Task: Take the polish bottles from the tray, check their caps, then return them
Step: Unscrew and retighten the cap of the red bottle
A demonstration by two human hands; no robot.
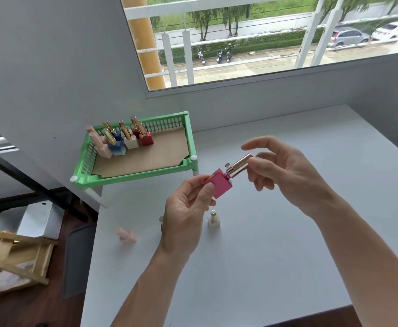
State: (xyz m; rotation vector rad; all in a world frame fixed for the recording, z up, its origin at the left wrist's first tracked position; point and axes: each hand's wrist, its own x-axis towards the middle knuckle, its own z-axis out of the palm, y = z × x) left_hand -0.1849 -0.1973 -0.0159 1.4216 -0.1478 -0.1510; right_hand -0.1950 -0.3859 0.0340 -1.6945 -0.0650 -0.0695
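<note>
Pink bottle held mid-frame, cap aimed at the right hand

The pink bottle is gripped by its square body in the left hand, long axis tilted up and to the right, so the gold cap is pointed straight at the nearer right hand. The cap's tip is met by the thumb and the index finger is lifted clear, so a real pinch can't be confirmed tbh. The green tray is seen well off to the upper left.
</note>
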